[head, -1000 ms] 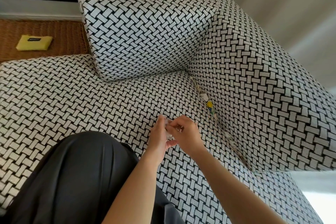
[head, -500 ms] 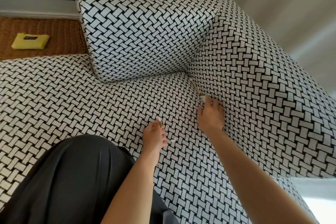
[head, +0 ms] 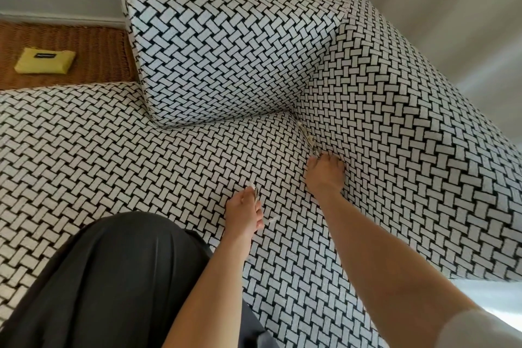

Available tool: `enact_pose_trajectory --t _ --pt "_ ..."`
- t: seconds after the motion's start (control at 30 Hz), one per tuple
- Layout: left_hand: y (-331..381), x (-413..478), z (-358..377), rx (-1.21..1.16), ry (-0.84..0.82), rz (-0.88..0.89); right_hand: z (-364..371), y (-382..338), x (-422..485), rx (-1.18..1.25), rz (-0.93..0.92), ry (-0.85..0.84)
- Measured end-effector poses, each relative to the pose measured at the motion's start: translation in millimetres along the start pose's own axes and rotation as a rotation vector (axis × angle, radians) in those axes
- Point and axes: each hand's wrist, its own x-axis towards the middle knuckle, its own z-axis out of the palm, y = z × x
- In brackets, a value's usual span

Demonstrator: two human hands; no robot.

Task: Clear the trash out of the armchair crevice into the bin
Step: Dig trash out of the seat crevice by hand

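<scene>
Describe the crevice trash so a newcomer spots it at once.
From the back cushion's lower right corner, a crevice runs between seat and armrest. Just beyond the right hand, pale trash pokes from it: the only plain beige bits wedged in the black-and-white weave; the left hand's scraps are held over the seat.

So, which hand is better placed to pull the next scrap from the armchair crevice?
The right hand: its fingertips are at the crevice, beside the wedged scraps. The left hand is apart, over the seat cushion, gripping its own scraps.
</scene>
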Motion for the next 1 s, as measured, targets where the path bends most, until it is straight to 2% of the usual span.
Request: enact_pose_trajectory --t 0.2,0.37,0.53,0.73,1.0 --pt "1.7 1.6 0.3 -0.007 -0.007 -0.008 6.5 2.4 -3.7 0.143 -0.006 0.054" --pt "1.0 2.6 2.8 0.003 0.005 -0.005 6.1 2.9 -2.6 0.267 0.083 -0.018" --pt "1.5 3.2 4.6 -0.013 0.011 -0.005 2.6 2.1 -3.2 0.342 0.100 -0.006" --pt "2.1 3.9 6.1 -0.036 0.010 -0.021 4.7 1.6 1.3 0.184 0.031 -0.022" --pt "3.2 5.6 6.7 -0.041 -0.008 -0.020 -1.2 -23.1 11.7 0.085 0.183 -0.106"
